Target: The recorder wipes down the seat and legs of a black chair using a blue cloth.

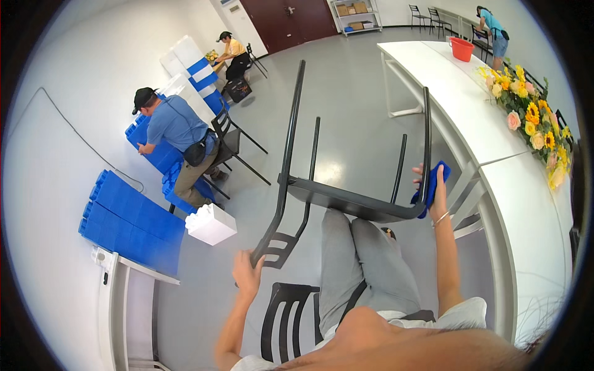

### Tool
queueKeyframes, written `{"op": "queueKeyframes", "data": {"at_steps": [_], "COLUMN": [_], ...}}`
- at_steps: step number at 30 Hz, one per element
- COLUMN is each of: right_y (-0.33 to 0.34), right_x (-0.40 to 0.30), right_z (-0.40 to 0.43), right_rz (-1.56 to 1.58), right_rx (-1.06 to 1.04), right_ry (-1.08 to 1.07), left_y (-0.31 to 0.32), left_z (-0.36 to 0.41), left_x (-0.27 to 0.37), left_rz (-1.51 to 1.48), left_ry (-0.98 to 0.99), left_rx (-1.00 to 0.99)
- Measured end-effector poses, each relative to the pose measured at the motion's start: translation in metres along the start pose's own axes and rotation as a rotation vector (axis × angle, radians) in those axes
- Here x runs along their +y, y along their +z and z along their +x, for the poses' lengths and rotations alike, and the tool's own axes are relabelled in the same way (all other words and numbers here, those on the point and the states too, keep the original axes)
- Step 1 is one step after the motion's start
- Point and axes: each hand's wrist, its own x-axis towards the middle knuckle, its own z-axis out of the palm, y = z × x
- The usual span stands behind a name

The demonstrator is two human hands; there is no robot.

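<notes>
A black metal-framed chair (348,199) is tipped in front of me, its legs pointing away and its seat edge near my knees. My left hand (248,273) grips the frame beside the slotted backrest (278,250), at the lower left. At the right, my right hand (434,188) presses a blue cloth (438,181) against the bent tube near the seat, the fingers on the far side of the tube. Part of the cloth is hidden behind the tube and the hand.
At the right runs a long white table (506,134) with a red bucket (461,49) and a flower arrangement (533,116). Blue blocks (134,222) and a white block (211,225) stand at the left. A co-worker (178,125) sits beyond; others work farther off. Another black chair (287,320) is beside me.
</notes>
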Motion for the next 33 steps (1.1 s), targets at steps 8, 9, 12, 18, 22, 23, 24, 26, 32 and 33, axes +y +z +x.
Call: {"op": "queueKeyframes", "data": {"at_steps": [8,9,12,18,22,23,24,26,32,33], "right_y": [-0.007,-0.007,-0.018,-0.044,-0.061,-0.063,-0.065,-0.067,-0.080,-0.085], "right_x": [-0.007,-0.004,0.007,0.019,0.025,0.024,0.022,0.019,0.010,0.012], "right_z": [-0.048,-0.059,-0.087,-0.127,-0.140,-0.143,-0.144,-0.144,-0.156,-0.157], "right_rz": [-0.113,-0.114,-0.092,-0.075,-0.115,-0.117,-0.129,-0.141,-0.213,-0.275], "right_rx": [-0.014,-0.001,-0.004,-0.054,-0.084,-0.075,-0.096,-0.107,-0.207,-0.207], "right_ry": [0.136,0.145,0.131,0.127,0.087,0.091,0.075,0.058,0.023,0.034], "left_y": [0.017,0.020,0.034,0.069,0.096,0.105,0.114,0.131,0.179,0.186], "left_z": [-0.038,-0.043,-0.056,-0.052,-0.039,-0.038,-0.034,-0.028,-0.028,-0.026], "left_x": [-0.049,-0.055,-0.073,-0.100,-0.107,-0.108,-0.107,-0.105,-0.097,-0.092], "left_rz": [-0.070,-0.071,-0.026,0.040,0.003,0.002,0.075,0.146,0.080,0.046], "left_ry": [0.046,0.049,0.039,0.124,0.220,0.224,0.221,0.250,0.291,0.293], "left_rx": [-0.023,-0.039,-0.143,-0.532,-0.684,-0.694,-0.809,-0.977,-1.222,-1.293]}}
